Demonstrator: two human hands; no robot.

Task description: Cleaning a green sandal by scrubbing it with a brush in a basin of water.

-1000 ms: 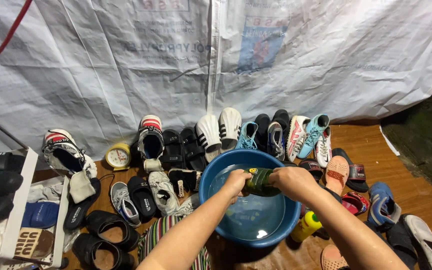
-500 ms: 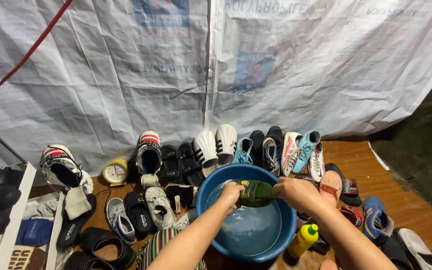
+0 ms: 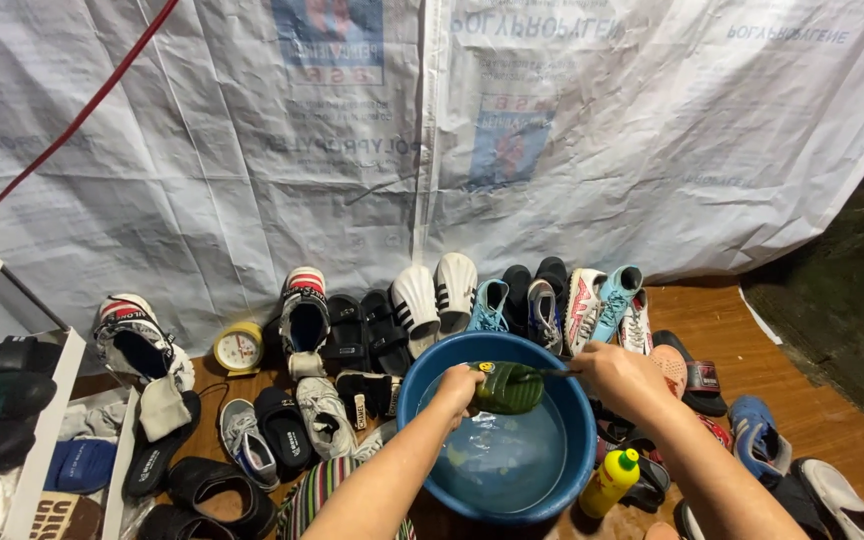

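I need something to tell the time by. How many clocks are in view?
1: a yellow clock on the floor by the tarp, left of the basin. Shoes may hide others.

Wooden floor (image 3: 812, 400), blue basin (image 3: 422, 385), yellow bottle (image 3: 609, 482), yellow clock (image 3: 239, 347), shoes (image 3: 417, 295)

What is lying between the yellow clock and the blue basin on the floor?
In the head view, shoes fill that stretch: between the yellow clock and the blue basin stand a white high-top sneaker and black sandals, with more shoes in front.
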